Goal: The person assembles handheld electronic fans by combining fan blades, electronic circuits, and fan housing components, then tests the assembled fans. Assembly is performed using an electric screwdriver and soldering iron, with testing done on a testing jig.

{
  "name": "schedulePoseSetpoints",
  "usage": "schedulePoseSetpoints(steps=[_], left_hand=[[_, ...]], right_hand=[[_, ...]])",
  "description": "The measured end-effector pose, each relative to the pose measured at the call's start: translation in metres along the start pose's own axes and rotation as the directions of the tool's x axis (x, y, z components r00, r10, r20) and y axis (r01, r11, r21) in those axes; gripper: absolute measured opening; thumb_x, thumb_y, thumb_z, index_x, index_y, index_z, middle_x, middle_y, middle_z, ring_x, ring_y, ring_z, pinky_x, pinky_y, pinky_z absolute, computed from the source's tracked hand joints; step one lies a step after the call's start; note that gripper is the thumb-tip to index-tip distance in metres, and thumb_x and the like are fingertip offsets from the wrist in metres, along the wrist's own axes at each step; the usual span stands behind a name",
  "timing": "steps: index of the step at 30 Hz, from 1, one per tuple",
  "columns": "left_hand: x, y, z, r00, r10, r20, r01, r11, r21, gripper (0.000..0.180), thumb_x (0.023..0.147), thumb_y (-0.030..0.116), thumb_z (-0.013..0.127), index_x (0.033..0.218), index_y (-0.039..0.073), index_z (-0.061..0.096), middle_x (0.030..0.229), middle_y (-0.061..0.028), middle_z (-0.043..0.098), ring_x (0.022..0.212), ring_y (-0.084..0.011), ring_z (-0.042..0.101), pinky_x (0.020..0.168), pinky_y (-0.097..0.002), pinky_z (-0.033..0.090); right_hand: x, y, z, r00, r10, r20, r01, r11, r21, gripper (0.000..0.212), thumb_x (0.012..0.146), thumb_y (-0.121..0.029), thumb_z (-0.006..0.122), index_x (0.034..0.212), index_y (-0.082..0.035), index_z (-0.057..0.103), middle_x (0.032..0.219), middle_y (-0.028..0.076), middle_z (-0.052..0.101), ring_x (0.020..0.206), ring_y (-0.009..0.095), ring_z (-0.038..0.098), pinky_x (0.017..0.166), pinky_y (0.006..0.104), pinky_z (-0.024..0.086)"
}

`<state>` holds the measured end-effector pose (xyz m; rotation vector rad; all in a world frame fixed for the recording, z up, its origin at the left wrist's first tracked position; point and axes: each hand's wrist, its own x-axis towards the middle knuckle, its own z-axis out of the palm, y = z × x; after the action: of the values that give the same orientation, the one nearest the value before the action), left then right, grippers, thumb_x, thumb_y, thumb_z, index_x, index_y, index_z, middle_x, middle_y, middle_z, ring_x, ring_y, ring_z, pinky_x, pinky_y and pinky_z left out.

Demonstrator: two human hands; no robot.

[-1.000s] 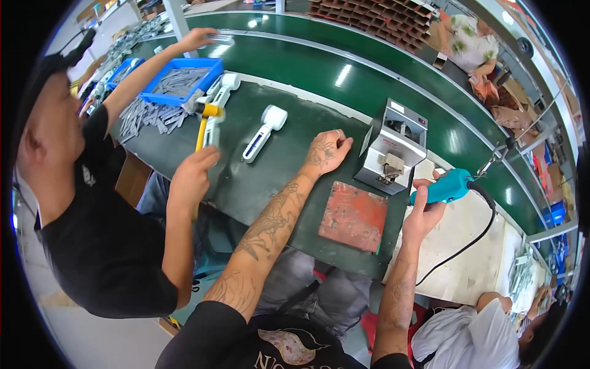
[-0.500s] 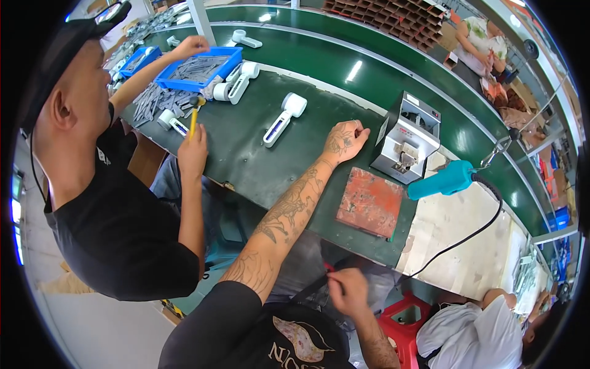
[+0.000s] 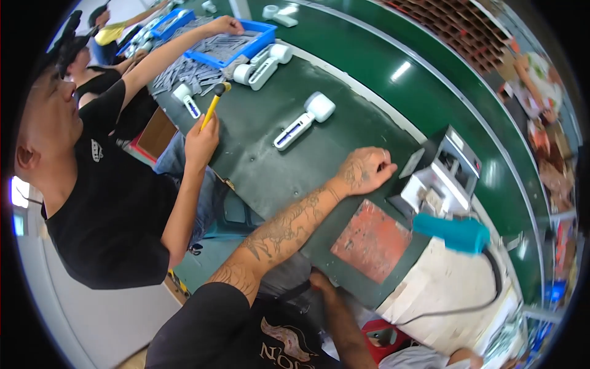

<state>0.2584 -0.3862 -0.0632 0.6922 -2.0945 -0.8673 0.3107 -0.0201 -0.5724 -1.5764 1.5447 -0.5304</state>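
Note:
My left hand [image 3: 367, 171] rests on the green bench top, its fingers curled in and a ring on one of them. Nothing shows inside it. Close beside it stands a grey metal machine [image 3: 439, 178], with a worn red square plate [image 3: 372, 241] just below on the bench. A white handheld device with a round head [image 3: 304, 122] lies to the left, apart from my hand. Low in front of my body is my right hand [image 3: 318, 280], near my lap; its fingers are hidden.
A teal power screwdriver [image 3: 452, 234] with a black cable is beside the machine. At left, a co-worker holds a yellow-handled hammer [image 3: 212, 107] and reaches over a blue bin [image 3: 270, 38] of grey strips. More white devices [image 3: 263, 66] lie near it. A green conveyor [image 3: 393, 67] runs behind.
The view has shifted, so the bench sits differently in the picture. My right hand has dropped toward my lap and is now mostly hidden. My left hand stays curled by the machine.

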Motion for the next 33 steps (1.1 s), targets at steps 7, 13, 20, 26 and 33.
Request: schedulePoseSetpoints(steps=[7, 13, 20, 26, 33], left_hand=[[-0.013, -0.003, -0.012, 0.994, -0.093, -0.065, 0.087, 0.992, -0.096, 0.022, 0.093, 0.022, 0.072, 0.082, 0.004, 0.065, 0.083, -0.0129, 0.067, 0.082, -0.0342, 0.068, 0.075, -0.0448, 0.055], [0.009, 0.009, 0.022, 0.998, 0.042, -0.036, -0.046, 0.992, -0.114, 0.024, 0.092, 0.026, 0.071, 0.082, 0.004, 0.065, 0.081, -0.0144, 0.068, 0.08, -0.0364, 0.069, 0.072, -0.0469, 0.055], [-0.03, -0.023, -0.017, 0.993, -0.026, -0.111, 0.03, 0.999, 0.043, 0.024, 0.091, 0.026, 0.071, 0.082, 0.005, 0.068, 0.083, -0.0168, 0.07, 0.082, -0.0357, 0.071, 0.074, -0.0452, 0.056], [-0.045, 0.003, -0.009, 0.995, -0.056, -0.087, 0.056, 0.998, -0.005, 0.025, 0.092, 0.027, 0.071, 0.085, 0.004, 0.068, 0.084, -0.0153, 0.073, 0.085, -0.0354, 0.072, 0.081, -0.0439, 0.057], [-0.046, 0.018, -0.015, 0.988, -0.132, -0.084, 0.12, 0.984, -0.13, 0.027, 0.093, 0.029, 0.072, 0.087, 0.003, 0.071, 0.079, -0.0149, 0.073, 0.076, -0.0322, 0.072, 0.073, -0.0407, 0.057]], right_hand=[[0.019, -0.003, 0.029, 0.889, -0.409, -0.204, 0.454, 0.843, 0.289, 0.046, 0.094, -0.024, 0.06, 0.13, 0.004, 0.067, 0.131, 0.024, 0.07, 0.124, 0.038, 0.066, 0.105, 0.0434, 0.05], [0.013, 0.024, -0.013, 0.779, -0.496, -0.384, 0.618, 0.71, 0.337, 0.049, 0.094, -0.027, 0.061, 0.131, 0.004, 0.065, 0.13, 0.026, 0.07, 0.124, 0.039, 0.066, 0.105, 0.0435, 0.05], [-0.046, -0.071, -0.021, 0.972, 0.215, -0.092, -0.213, 0.977, 0.03, 0.044, 0.094, -0.019, 0.052, 0.133, -0.001, 0.062, 0.118, 0.032, 0.069, 0.115, 0.049, 0.066, 0.098, 0.0545, 0.052], [-0.056, -0.091, -0.065, 0.974, 0.179, -0.142, -0.185, 0.982, -0.03, 0.039, 0.093, -0.013, 0.05, 0.125, 0.002, 0.066, 0.115, 0.033, 0.069, 0.112, 0.052, 0.065, 0.097, 0.0542, 0.052], [-0.061, -0.143, -0.113, 0.908, 0.321, -0.268, -0.306, 0.947, 0.096, 0.037, 0.091, -0.014, 0.059, 0.123, 0.002, 0.07, 0.109, 0.032, 0.071, 0.107, 0.05, 0.068, 0.095, 0.052, 0.054]])
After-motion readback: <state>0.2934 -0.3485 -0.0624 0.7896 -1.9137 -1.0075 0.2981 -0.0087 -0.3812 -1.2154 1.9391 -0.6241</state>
